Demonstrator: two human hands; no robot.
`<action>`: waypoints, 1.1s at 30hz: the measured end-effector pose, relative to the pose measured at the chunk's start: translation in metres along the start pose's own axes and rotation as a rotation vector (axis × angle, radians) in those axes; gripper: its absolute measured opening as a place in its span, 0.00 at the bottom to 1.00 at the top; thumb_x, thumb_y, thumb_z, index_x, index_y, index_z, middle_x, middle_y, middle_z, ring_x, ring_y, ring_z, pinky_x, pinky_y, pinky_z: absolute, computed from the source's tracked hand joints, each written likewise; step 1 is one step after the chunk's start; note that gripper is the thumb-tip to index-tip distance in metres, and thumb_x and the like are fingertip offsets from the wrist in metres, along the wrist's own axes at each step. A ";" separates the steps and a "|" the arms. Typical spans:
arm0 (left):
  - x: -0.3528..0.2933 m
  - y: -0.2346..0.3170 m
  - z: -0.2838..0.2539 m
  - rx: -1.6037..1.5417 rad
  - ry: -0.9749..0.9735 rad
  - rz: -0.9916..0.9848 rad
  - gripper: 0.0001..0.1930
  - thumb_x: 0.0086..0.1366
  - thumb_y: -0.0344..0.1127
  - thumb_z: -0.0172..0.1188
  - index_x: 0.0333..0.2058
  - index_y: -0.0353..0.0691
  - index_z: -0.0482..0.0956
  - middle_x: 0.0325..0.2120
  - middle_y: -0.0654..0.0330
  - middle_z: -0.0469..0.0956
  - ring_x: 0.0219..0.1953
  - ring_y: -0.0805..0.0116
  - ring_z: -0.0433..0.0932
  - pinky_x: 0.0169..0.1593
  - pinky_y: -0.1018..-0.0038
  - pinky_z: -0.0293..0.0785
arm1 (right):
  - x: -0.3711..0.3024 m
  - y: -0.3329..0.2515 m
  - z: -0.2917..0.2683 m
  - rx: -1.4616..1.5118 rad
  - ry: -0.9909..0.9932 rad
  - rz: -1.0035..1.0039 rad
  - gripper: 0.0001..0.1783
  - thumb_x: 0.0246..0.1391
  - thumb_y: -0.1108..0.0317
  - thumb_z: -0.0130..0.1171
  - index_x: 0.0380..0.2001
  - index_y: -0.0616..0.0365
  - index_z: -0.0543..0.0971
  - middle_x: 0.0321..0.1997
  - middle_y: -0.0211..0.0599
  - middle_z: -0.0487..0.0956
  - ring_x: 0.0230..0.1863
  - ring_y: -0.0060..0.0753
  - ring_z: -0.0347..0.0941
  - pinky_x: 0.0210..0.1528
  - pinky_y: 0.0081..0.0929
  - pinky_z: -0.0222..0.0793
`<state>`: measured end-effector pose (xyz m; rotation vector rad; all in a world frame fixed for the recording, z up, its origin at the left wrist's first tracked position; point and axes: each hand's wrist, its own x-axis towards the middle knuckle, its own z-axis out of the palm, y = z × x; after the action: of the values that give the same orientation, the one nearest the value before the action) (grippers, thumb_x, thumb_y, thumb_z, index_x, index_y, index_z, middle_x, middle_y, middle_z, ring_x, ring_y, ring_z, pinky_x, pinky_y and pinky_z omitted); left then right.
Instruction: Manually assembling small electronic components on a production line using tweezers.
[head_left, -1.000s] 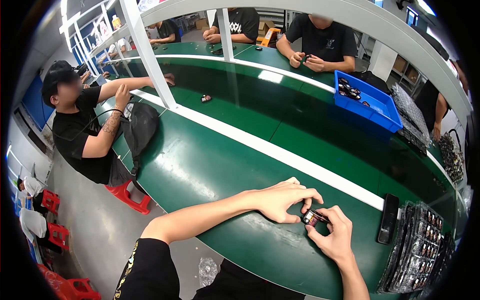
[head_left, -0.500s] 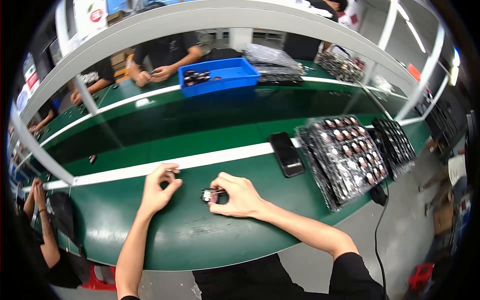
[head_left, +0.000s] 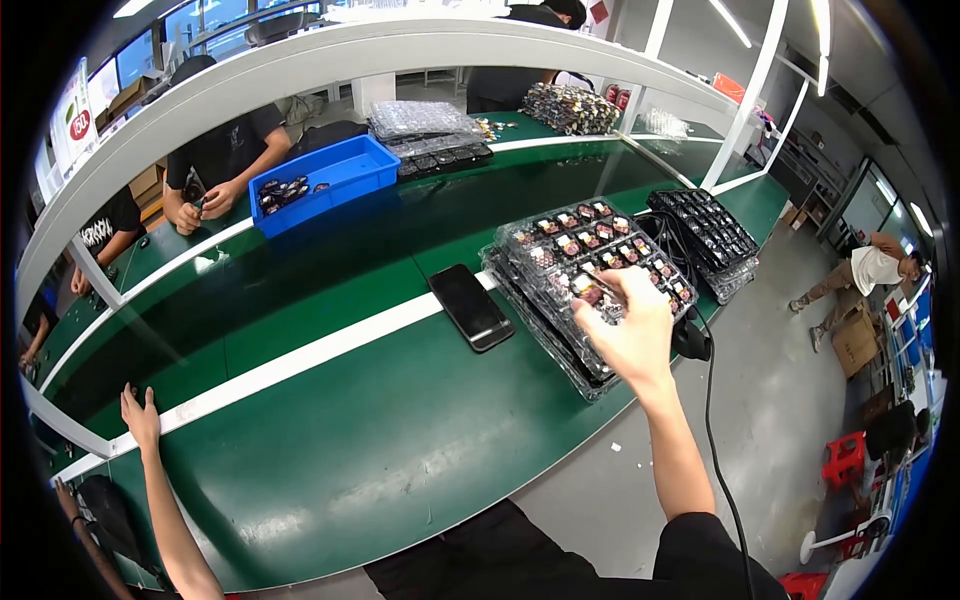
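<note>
On my feed, the right hand [head_left: 638,332] at three o'clock pinches a small black-and-pink part [head_left: 590,292], not yet released, over a clear plastic pocketed tray [head_left: 518,262] already holding many, while at eight o'clock I can't tell whether the left hand [head_left: 143,420] grips anything.

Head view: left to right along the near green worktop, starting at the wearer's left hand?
Bare left hand, flat black rectangular phone, stacked clear plastic trays holding small parts, stacked black plastic compartment trays. Right hand overlaps the clear trays, so omitted.
</note>
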<state>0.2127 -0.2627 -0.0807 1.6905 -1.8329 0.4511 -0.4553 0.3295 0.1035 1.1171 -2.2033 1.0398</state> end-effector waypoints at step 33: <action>-0.187 0.343 -0.188 -0.965 -0.678 0.762 0.39 0.52 0.36 0.88 0.64 0.42 0.82 0.43 0.60 0.85 0.43 0.61 0.78 0.53 0.63 0.77 | -0.057 -0.135 0.169 0.892 -0.754 -0.204 0.16 0.78 0.66 0.61 0.56 0.68 0.86 0.46 0.50 0.88 0.40 0.40 0.83 0.46 0.36 0.79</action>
<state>-0.0841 0.0436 -0.0043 0.4511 -2.5195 -0.7410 -0.3224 0.1716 0.0186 2.3833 -2.0262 1.7895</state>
